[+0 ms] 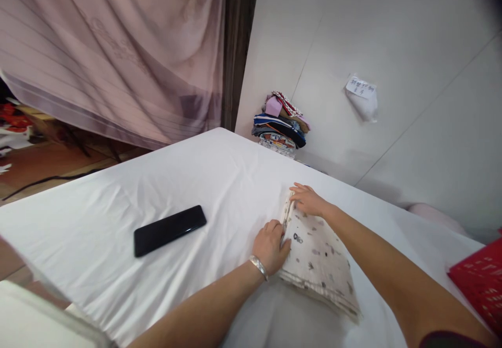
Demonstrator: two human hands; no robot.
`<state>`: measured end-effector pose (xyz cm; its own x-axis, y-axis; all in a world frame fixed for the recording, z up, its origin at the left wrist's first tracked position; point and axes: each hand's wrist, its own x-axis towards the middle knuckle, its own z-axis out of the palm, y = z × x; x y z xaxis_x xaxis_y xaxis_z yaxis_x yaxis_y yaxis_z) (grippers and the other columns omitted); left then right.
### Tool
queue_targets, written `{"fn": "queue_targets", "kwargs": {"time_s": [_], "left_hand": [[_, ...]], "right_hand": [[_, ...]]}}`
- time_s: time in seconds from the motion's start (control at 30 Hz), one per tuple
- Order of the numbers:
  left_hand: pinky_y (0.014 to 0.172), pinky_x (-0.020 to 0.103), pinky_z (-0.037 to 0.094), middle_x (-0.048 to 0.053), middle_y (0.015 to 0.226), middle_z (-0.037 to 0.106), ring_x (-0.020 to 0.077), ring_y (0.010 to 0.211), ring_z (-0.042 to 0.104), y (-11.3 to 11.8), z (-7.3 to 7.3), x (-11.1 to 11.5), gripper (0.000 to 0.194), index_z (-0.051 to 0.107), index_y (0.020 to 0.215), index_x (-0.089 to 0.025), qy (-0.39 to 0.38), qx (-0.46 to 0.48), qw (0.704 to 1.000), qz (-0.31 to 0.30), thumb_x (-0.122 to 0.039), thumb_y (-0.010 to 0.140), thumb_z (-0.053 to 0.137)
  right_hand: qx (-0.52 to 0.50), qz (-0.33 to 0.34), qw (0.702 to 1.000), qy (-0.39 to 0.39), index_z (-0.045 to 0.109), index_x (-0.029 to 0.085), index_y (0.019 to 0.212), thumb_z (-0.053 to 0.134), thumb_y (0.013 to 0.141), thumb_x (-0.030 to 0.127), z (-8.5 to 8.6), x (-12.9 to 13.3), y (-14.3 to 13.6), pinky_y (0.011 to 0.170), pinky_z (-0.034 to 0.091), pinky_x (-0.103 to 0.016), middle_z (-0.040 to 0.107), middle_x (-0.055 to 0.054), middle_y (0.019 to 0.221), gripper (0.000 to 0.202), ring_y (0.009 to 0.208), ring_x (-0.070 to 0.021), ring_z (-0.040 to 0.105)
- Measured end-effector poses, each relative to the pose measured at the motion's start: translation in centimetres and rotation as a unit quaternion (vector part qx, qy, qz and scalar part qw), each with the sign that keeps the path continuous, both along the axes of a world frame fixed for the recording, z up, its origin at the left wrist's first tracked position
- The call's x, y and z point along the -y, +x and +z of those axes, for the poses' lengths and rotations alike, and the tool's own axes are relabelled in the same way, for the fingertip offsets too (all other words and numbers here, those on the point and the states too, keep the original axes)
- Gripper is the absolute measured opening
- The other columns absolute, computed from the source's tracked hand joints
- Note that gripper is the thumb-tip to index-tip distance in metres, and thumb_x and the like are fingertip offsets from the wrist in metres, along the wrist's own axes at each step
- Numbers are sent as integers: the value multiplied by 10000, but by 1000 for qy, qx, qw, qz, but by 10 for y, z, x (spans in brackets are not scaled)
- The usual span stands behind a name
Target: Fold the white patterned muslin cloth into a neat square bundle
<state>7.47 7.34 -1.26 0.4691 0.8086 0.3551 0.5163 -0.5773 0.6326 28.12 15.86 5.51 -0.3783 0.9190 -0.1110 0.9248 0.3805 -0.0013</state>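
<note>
A folded cream cloth (319,248) with small grey and brown prints lies in several layers on the white-covered table (231,181). At its left edge is my left hand (270,244), with a silver bracelet on the wrist. The thumb lies on the cloth and the fingers curl at the edge, closed on it. My right hand (308,200) holds the far left corner of the same cloth, its fingers bent over the edge. The undersides of both grips are hidden.
A black phone (170,230) lies on the left of the table. Folded clothes (280,126) are stacked beyond the far edge, against a pale wall. A red perforated container (480,275) stands at the right. A pink curtain (157,50) hangs at the back left.
</note>
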Motion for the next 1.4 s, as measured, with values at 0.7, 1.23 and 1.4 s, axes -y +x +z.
{"fn": "queue_targets", "kwargs": {"time_s": [0.7, 1.23, 1.4], "left_hand": [[797, 319, 419, 41, 986, 508, 177, 902, 475, -1, 4, 2, 68, 488, 818, -196, -21, -12, 1000, -11, -261, 801, 480], [801, 312, 423, 44, 1003, 499, 176, 916, 477, -1, 4, 2, 69, 482, 833, -193, -15, -10, 1000, -13, -250, 795, 487], [802, 313, 423, 46, 1008, 498, 175, 920, 479, -1, 4, 2, 68, 486, 829, -193, -17, -8, 1000, -16, -255, 803, 481]], "right_hand": [[120, -45, 989, -72, 689, 272, 927, 498, 681, 98, 5, -9, -19, 1036, 96, -538, 340, -31, 1406, 357, 1341, -267, 126], [144, -6, 985, -91, 677, 226, 746, 546, 663, 77, 3, -19, -23, 1027, 97, -563, 407, -55, 1355, 214, 1332, -274, 156], [134, 17, 987, -91, 670, 273, 903, 538, 688, 94, 0, -15, -16, 1024, 96, -562, 359, -47, 1394, 310, 1338, -262, 149]]}}
